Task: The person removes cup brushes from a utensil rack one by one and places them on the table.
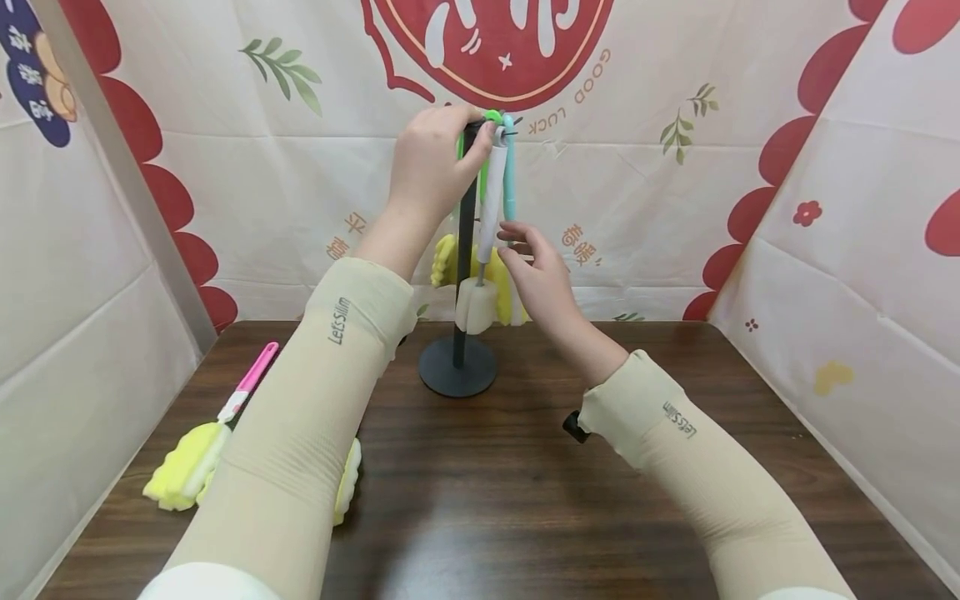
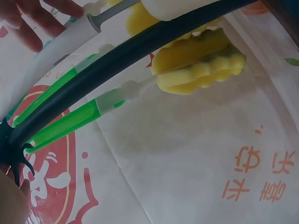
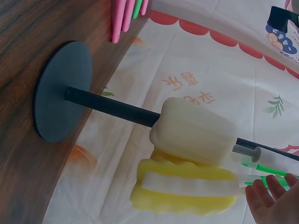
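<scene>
A black stand with a round base and hooks at its top carries several sponge brushes. My left hand grips the top of the stand, thumb and index finger beside the hooks. From a hook facing me hangs a white-handled brush with a cream sponge head. Behind it hang a light blue handle and green-handled brushes with yellow sponge heads. Fingers loosely bent and apart, my right hand is beside the hanging handles, its fingertips close to the light blue one.
On the left of the brown wooden table lies a pink-handled brush with a yellow and white sponge head. My left forearm partly covers more sponge heads there. A printed cloth hangs behind the stand.
</scene>
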`<state>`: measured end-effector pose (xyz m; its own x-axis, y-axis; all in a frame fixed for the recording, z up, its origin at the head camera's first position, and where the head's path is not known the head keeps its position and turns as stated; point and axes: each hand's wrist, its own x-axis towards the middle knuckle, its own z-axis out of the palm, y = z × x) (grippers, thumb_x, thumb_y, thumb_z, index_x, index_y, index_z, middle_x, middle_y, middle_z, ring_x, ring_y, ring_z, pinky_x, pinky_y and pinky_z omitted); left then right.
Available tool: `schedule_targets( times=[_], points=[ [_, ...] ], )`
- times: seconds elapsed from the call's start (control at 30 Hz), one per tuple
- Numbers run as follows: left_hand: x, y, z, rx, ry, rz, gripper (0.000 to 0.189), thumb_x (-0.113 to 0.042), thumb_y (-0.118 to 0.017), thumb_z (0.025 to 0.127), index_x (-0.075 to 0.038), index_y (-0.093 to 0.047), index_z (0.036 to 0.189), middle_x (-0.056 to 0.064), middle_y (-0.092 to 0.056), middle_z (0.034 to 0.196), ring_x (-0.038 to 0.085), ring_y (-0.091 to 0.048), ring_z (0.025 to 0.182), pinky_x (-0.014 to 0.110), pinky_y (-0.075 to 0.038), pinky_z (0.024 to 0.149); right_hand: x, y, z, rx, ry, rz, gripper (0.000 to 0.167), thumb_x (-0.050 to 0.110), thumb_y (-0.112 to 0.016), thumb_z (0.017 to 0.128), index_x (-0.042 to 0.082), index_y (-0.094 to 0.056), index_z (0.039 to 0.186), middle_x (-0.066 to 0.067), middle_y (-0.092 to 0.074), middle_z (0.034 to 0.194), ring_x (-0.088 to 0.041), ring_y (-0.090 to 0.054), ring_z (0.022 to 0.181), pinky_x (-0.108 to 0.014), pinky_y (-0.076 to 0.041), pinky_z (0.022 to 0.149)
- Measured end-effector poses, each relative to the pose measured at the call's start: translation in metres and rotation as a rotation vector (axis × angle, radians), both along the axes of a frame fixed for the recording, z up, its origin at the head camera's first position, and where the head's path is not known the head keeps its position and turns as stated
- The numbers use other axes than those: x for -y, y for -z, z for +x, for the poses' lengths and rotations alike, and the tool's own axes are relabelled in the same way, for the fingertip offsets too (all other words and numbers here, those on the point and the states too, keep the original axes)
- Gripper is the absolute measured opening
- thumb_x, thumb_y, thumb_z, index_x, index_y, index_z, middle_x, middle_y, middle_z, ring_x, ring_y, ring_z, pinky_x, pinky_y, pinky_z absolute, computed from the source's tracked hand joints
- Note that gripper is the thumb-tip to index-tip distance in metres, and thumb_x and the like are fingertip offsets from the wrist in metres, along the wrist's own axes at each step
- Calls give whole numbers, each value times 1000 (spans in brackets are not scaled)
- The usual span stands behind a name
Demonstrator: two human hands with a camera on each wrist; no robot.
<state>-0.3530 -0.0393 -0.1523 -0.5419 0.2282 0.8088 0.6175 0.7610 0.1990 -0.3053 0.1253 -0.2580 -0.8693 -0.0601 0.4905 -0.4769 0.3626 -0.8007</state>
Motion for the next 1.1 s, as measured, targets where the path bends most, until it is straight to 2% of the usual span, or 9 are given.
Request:
schedule_targets(
  times=[0.3,0.6,0.93,1.1],
  points=[
    [1,3,-1,-48,-1,30,39,-39,-46,100,-13,-68,119,0,-70,112,16,-59,105,22,-41,95,12,0,-7,38,-9,40,45,22,-57,97,8,-49,139,-10,-59,124,-24,-56,111,-38,-47,93],
    [1,3,-2,-31,11,40,39,-39,-46,100,-12,-67,120,2,-69,114,17,-58,109,21,-39,98,24,-4,-13,68,-14,57,50,26,-59,98,9,-45,142,-11,-60,120,-24,-58,107,-38,-48,90],
    [1,2,-3,-32,-2,35,39,-39,-46,100,-12,-66,120,1,-69,115,17,-59,108,20,-39,97,30,-9,-12,65,-8,59,41,22,-58,99,12,-48,137,-11,-62,104,-25,-60,93,-36,-48,79],
    [1,2,-2,-35,-6,37,39,-39,-46,100,-12,-67,119,1,-69,114,16,-60,107,21,-40,97,28,-8,-9,72,-18,30,41,19,-57,99,8,-48,137,-13,-61,104,-26,-60,90,-35,-51,79]
  ],
)
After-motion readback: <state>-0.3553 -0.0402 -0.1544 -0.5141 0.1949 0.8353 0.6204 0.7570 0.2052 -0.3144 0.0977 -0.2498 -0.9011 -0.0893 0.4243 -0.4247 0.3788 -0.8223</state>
